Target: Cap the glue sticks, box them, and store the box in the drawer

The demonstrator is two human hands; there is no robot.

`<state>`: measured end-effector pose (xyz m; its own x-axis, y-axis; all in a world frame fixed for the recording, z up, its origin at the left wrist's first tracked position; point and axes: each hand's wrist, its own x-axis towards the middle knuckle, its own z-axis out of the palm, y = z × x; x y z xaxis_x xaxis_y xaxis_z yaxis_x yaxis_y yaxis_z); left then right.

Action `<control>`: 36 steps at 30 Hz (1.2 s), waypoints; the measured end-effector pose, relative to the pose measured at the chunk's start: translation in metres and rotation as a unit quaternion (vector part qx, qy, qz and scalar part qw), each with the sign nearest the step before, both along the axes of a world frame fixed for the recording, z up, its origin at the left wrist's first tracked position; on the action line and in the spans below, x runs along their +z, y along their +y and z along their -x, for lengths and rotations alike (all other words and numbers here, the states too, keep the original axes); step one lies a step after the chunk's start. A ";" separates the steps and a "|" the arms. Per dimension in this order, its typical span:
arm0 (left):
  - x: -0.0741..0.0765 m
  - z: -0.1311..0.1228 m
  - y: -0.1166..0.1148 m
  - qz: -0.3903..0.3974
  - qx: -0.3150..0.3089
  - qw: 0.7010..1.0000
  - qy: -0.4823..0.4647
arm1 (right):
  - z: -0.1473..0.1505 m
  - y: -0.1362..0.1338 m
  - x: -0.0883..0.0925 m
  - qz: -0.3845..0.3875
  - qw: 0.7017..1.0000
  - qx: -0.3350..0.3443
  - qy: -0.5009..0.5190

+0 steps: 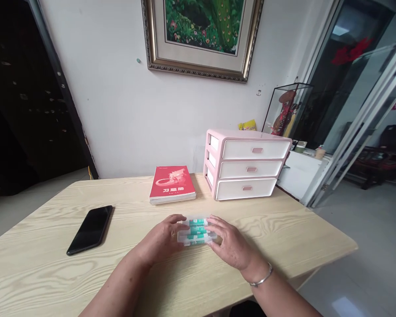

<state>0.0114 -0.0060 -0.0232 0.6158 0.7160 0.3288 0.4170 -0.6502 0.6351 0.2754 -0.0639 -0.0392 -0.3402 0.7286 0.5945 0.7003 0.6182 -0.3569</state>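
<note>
A small clear plastic box point(181, 238) is at the near middle of the table, with several green-and-white cylinders point(198, 230) lying side by side in it. I cannot make out what kind they are. My left hand point(166, 234) grips the box's left end, its fingers bent over the edge. From the other end, my right hand point(229, 242) holds it with curved fingers on top and the thumb at the near side. A silver bracelet point(262, 278) circles my right wrist.
Behind the box lies a stack of books with a red cover point(172, 181). A pink-and-white drawer unit point(251, 169) stands at the back right, its drawers closed. A black phone point(91, 229) rests on the left of the wooden table point(36, 259). The table's right corner point(351, 246) is rounded.
</note>
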 end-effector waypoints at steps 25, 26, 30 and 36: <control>-0.001 -0.004 -0.002 -0.037 0.036 0.996 0.078 | 0.002 -0.004 -0.004 0.047 0.999 -0.015 0.020; -0.001 -0.005 -0.002 -0.047 0.036 0.995 0.081 | 0.003 -0.004 -0.004 0.040 0.999 -0.015 0.013; -0.004 -0.008 -0.002 -0.059 0.042 0.993 0.092 | 0.005 -0.001 -0.007 0.011 1.000 -0.016 -0.022; -0.004 -0.010 -0.003 -0.052 0.043 0.995 0.077 | 0.006 0.001 -0.010 -0.022 0.999 -0.005 -0.044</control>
